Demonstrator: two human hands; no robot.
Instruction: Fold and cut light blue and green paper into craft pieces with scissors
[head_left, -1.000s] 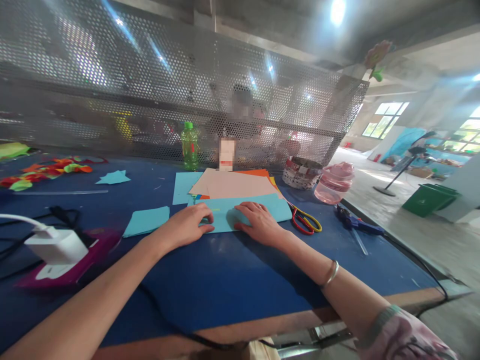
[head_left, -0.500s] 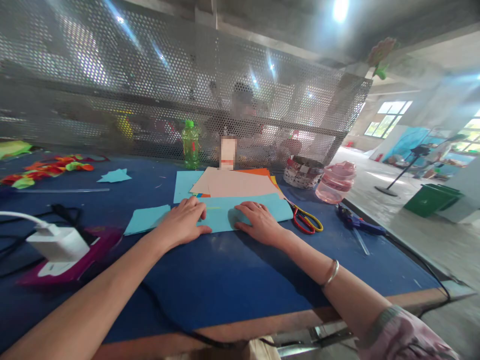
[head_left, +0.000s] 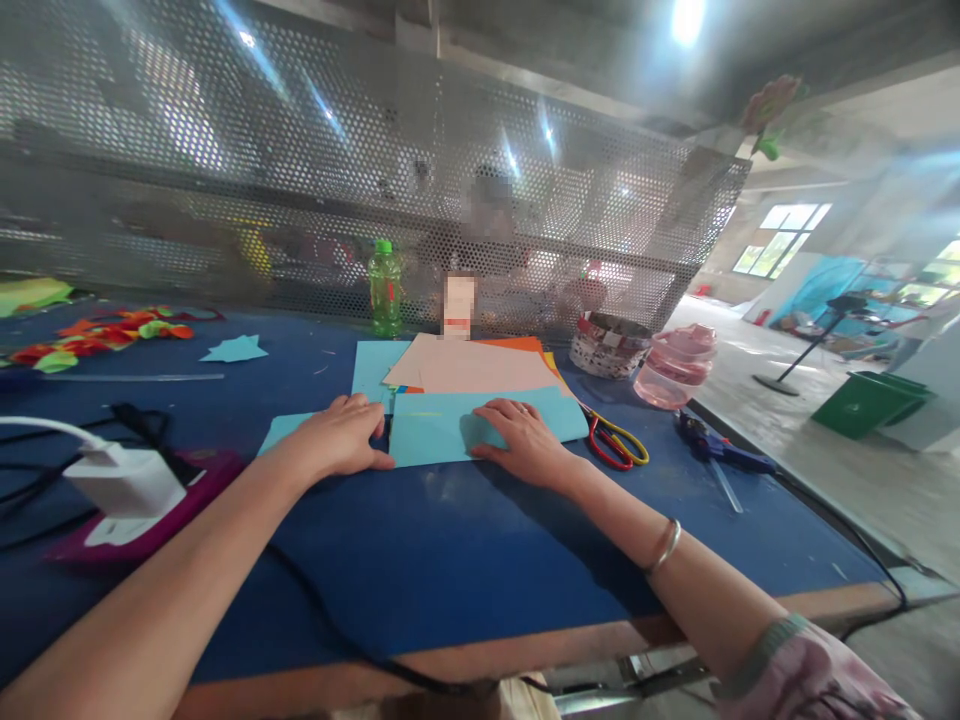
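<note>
A folded light-blue sheet of paper (head_left: 431, 430) lies flat across the middle of the blue table. My right hand (head_left: 521, 440) rests on it, palm down, fingers spread and thumb near the front edge. Just left of the sheet is my left hand (head_left: 341, 435), its thumb apart from slightly bent fingers and reaching the sheet's left corner. Under and beside that hand lies a smaller blue paper piece (head_left: 286, 432), partly covered by my wrist. Behind the folded sheet is a stack topped with pale pink paper (head_left: 480, 364). Scissors (head_left: 616, 440) with red and yellow handles touch the right side.
At right stand a pink water jug (head_left: 676, 368), a woven basket (head_left: 609, 345) and a blue glue gun (head_left: 724, 445). A green bottle (head_left: 385, 290) stands by the perforated screen. On the left are a paper star (head_left: 235, 348) and a power strip with white charger (head_left: 127, 485).
My left hand has slid left off the folded blue sheet, uncovering its left end, and covers more of the smaller blue piece. The right hand stays in place on the sheet.
</note>
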